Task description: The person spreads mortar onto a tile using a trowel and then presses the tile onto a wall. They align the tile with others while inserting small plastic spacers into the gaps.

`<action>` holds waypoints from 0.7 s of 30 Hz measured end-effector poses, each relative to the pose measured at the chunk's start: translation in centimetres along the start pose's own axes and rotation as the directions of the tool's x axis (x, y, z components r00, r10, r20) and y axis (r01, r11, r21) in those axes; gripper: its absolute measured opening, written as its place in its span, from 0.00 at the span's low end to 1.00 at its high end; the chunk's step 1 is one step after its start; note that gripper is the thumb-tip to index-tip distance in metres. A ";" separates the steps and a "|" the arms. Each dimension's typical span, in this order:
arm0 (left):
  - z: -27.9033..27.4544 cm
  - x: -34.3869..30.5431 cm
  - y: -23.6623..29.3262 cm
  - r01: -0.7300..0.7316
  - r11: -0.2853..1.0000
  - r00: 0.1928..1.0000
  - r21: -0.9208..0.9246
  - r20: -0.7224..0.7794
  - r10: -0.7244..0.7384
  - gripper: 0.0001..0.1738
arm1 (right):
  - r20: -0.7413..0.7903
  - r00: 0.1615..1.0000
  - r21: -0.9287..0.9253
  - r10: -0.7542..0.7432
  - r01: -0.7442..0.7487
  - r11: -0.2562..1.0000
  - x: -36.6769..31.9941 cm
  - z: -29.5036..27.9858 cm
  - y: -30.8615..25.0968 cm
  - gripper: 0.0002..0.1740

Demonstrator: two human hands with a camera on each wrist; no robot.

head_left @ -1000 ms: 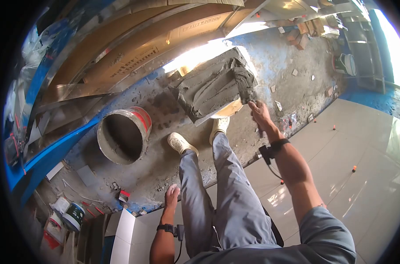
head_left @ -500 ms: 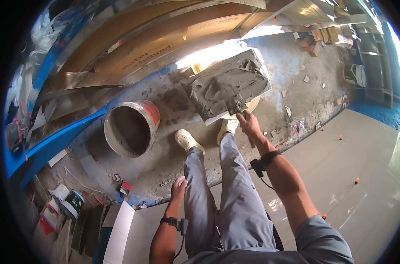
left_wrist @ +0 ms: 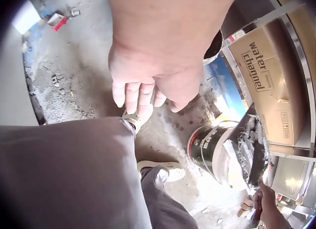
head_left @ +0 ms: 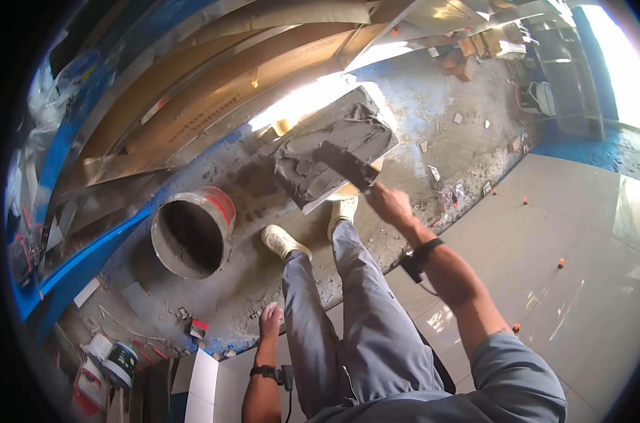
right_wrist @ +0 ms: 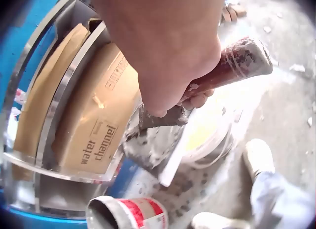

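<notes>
My right hand (head_left: 392, 204) grips the red-brown, mortar-smeared handle (right_wrist: 232, 65) of a trowel (head_left: 345, 163). The trowel's blade, coated in grey, reaches leftward over a bed of wet mortar (head_left: 359, 123). That mortar is spread with ridges and swirls on a flat pale slab (right_wrist: 173, 166). Under the slab stands a dark-labelled bucket (left_wrist: 210, 149), mostly hidden from above in the head view. My left hand (head_left: 270, 321) hangs beside the left thigh, holding nothing, its fingers loosely extended in the left wrist view.
Left of my feet stands a mortar-caked bucket (head_left: 193, 236) with a red band. Shelving with a "water channel" carton (left_wrist: 266, 81) runs along the far side. Glossy floor tiles (head_left: 503, 275) with small orange-topped pieces lie to the right. Rubble and tile chips litter the rough floor.
The trowel has swept from the slab's right end to its near edge, and its blade now points left across the mortar. The mortar's surface ridges look different. My left hand stays by the thigh.
</notes>
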State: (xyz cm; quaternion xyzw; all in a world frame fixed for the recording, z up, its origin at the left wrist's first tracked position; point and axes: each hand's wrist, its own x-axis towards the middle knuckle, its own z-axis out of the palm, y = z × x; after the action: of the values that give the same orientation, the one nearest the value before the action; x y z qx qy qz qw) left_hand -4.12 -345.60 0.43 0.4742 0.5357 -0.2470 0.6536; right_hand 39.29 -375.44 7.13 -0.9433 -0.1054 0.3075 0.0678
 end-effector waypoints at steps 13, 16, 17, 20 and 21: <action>7.9 -1.0 7.6 0.012 0.951 0.999 0.310 -0.042 0.001 0.23 | 0.024 0.999 -0.028 -0.030 0.031 0.999 6.1 -8.9 20.0 0.16; 14.0 -1.6 11.9 0.025 0.932 1.000 0.361 -0.001 -0.027 0.23 | 0.099 0.993 0.073 -0.059 0.052 0.996 8.8 -7.8 24.5 0.17; 15.7 -1.6 12.3 0.037 0.928 0.999 0.370 -0.017 -0.033 0.23 | 0.109 0.992 0.089 -0.065 0.055 0.995 9.5 -7.5 25.8 0.17; 20.9 -0.9 13.7 -0.044 0.925 0.994 0.376 0.106 0.004 0.20 | 0.121 0.984 0.267 -0.133 0.097 0.959 11.8 -7.1 28.7 0.22; 22.6 -0.9 14.4 -0.029 0.922 0.996 0.387 0.090 -0.007 0.20 | 0.133 0.981 0.284 -0.138 0.096 0.954 12.7 -6.4 29.7 0.22</action>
State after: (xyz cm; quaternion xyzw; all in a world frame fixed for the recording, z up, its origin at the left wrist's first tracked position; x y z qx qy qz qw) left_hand 18.06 -359.60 5.85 0.5855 0.4437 -0.3654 0.5717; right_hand 57.79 -401.51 -0.66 -0.8905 -0.1222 0.3852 0.2088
